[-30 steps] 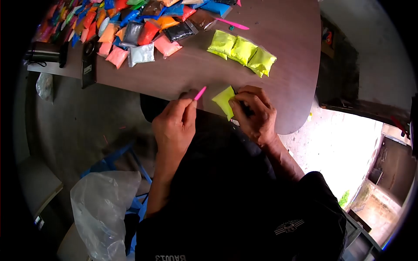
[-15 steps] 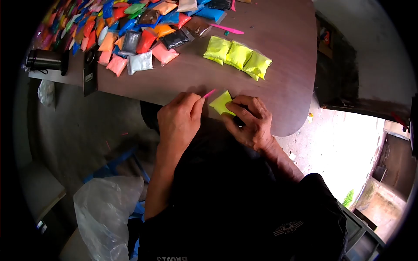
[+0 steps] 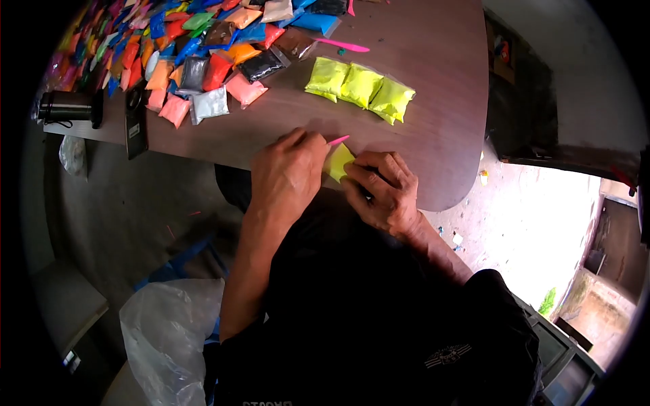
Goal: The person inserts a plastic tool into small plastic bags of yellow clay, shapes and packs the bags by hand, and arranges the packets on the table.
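My left hand [image 3: 288, 177] is closed around a pink plastic modelling tool [image 3: 340, 140], whose pointed tip sticks out to the right. Just below that tip is a small neon-yellow packet [image 3: 340, 162], pinched by the fingers of my right hand [image 3: 384, 189]. The two hands are close together at the table's near edge, and the left fingers partly hide the packet's left side. Farther up the table lie three plump neon-yellow packets [image 3: 361, 86] in a joined row, touched by neither hand.
Many colourful packets [image 3: 217, 71] are heaped at the table's [image 3: 433, 149] upper left. Another pink tool [image 3: 344, 46] lies beyond the yellow row. A dark cylinder [image 3: 70, 107] and a black phone-like object [image 3: 135, 125] sit at the left edge. Below hangs a clear plastic bag [image 3: 169, 331].
My left hand has moved right and slightly up, bringing the pink tool over the small yellow packet. My right hand keeps its pinch. The whole view has shifted a little.
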A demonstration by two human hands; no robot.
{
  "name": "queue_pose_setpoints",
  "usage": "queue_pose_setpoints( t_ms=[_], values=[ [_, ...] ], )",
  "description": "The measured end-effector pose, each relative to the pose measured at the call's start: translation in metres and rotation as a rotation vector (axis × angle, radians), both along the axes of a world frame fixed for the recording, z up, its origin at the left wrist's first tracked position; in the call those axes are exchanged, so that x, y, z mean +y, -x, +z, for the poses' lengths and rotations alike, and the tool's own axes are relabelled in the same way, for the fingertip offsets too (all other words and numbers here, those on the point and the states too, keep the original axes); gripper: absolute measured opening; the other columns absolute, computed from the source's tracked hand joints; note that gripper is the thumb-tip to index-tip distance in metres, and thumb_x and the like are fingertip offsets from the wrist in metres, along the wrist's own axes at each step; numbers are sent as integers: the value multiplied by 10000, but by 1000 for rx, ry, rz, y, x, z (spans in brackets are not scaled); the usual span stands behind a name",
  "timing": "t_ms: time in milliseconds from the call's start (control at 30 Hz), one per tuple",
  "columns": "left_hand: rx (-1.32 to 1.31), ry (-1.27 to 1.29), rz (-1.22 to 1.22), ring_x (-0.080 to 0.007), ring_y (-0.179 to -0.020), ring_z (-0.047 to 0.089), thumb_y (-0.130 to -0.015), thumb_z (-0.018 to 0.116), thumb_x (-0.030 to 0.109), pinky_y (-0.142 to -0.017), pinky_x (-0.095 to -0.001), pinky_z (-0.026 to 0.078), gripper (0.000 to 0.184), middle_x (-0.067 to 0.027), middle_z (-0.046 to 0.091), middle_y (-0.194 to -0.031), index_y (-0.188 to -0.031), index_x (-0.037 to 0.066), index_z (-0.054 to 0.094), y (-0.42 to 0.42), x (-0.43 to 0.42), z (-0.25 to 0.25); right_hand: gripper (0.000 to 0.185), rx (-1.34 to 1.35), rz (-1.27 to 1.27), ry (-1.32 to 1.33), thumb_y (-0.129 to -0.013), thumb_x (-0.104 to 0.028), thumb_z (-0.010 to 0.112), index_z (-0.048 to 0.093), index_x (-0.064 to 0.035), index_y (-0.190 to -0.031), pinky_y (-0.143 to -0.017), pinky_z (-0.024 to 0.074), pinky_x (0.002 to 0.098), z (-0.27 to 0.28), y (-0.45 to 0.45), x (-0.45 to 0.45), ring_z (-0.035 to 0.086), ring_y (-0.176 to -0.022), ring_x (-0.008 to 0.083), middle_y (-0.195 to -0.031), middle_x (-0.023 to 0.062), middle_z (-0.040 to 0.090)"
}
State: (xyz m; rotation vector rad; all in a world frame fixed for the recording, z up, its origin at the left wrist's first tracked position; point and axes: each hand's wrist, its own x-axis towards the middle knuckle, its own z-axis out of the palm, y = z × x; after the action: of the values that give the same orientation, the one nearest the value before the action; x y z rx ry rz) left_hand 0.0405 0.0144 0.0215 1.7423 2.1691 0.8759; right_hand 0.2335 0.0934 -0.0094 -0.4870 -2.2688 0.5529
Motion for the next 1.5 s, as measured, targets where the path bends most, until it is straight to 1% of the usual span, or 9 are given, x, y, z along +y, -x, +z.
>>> queue_pose_setpoints(
  t_ms=[167, 400, 567, 700, 867, 1000, 1167, 1367, 1500],
  values=[
    [-41, 22, -101, -414, -795, 690, -984, 706, 143, -668, -495, 554, 108, -152, 696, -896, -920, 58, 685, -16, -6, 13, 371, 8, -3, -21, -691, 3, 873, 758, -50, -1039, -736, 596, 395, -2, 1, -2, 706, -866, 284, -1043, 107, 714],
    [63, 23, -11, -414, -788, 690, -982, 703, 137, -677, -491, 558, 127, -158, 694, -888, -894, 48, 677, 7, 2, 3, 355, 1, -3, -1, -697, 11, 869, 753, -53, -1027, -748, 599, 388, 2, 1, -1, 710, -875, 278, -1053, 100, 726],
    [-115, -10, -99, -418, -816, 698, -983, 689, 129, -700, -496, 564, 113, -163, 712, -911, -912, 44, 671, -10, -9, 16, 346, 22, 3, -93, -701, 15, 872, 754, -58, -1018, -772, 601, 382, -4, 3, 0, 711, -883, 283, -1058, 102, 728],
    [32, 36, -64, -419, -835, 702, -985, 687, 142, -704, -501, 571, 123, -161, 715, -921, -909, 47, 670, -3, -4, 5, 327, 29, 26, -57, -710, 17, 871, 752, -57, -1006, -782, 602, 383, -2, 2, 1, 712, -900, 285, -1060, 100, 734],
    [1, 13, 61, -420, -835, 706, -974, 714, 130, -696, -490, 568, 119, -170, 720, -914, -916, 33, 677, 7, -8, 6, 313, -10, 8, -35, -724, 10, 872, 751, -49, -1006, -775, 600, 388, 4, 3, -1, 712, -903, 289, -1057, 103, 733],
    [-256, -123, 123, -417, -767, 709, -950, 781, 100, -665, -438, 563, 104, -188, 728, -865, -922, 31, 709, -7, -25, 3, 343, -35, -41, 13, -724, -17, 890, 762, -47, -1041, -757, 599, 400, 3, 4, -3, 708, -894, 295, -1047, 110, 717],
    [-106, -112, 137, -373, -747, 716, -965, 745, 152, -629, -470, 563, 132, -135, 720, -844, -878, 83, 674, -14, -32, -15, 344, -63, -58, -11, -728, -125, 918, 774, -97, -1040, -743, 607, 383, -5, 3, -3, 710, -889, 274, -1076, 58, 709],
    [-83, -130, 229, -393, -748, 709, -972, 752, 159, -621, -467, 560, 138, -133, 724, -849, -886, 80, 678, -3, -34, -17, 279, 5, -40, 61, -794, -42, 857, 767, -67, -1056, -753, 624, 398, -4, 6, -3, 734, -898, 300, -1089, 88, 712],
    [-271, -229, 180, -370, -711, 699, -951, 791, 89, -633, -409, 556, 99, -154, 707, -824, -964, 37, 708, -24, -39, -17, 268, -2, -43, 108, -810, -5, 824, 760, -61, -1064, -760, 633, 395, -3, 6, -4, 752, -931, 307, -1144, 105, 730]
  ],
)
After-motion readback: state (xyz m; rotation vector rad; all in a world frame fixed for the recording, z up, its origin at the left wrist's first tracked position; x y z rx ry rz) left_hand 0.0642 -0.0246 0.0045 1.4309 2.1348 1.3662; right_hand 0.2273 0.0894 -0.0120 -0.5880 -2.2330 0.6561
